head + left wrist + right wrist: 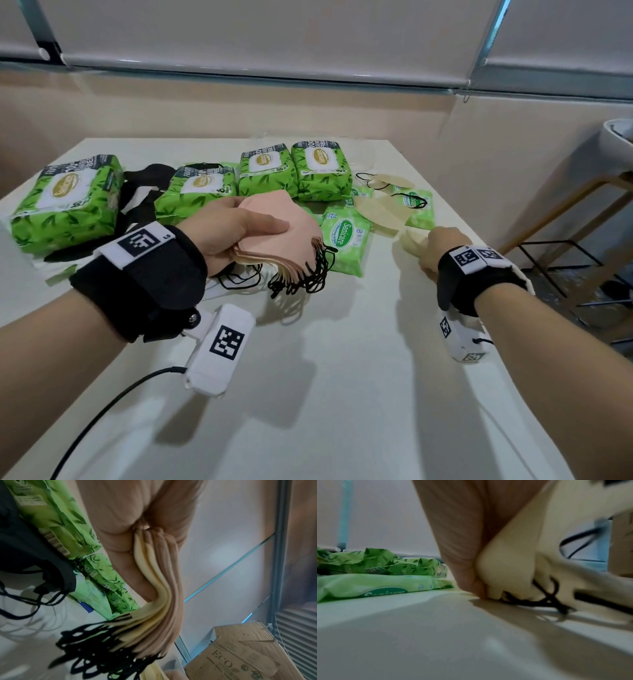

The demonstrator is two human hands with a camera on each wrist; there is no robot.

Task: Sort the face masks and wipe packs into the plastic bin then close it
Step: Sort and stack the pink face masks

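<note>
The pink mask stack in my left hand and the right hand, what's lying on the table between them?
In the head view, one small flat wipe pack lies between the pink mask stack and the right hand.

Head view looks down over the table [342, 359]; both wrist views sit close, sharing its wipe packs [346, 240].

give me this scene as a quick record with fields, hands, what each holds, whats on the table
left hand: grips a stack of pink and cream face masks with black ear loops, held above the table
right hand: pinches a cream face mask low at the white table
large green wipe packs: four, along the far side
small green wipe packs: near the middle
black face masks: between the left packs
plastic bin: not clearly visible
</note>
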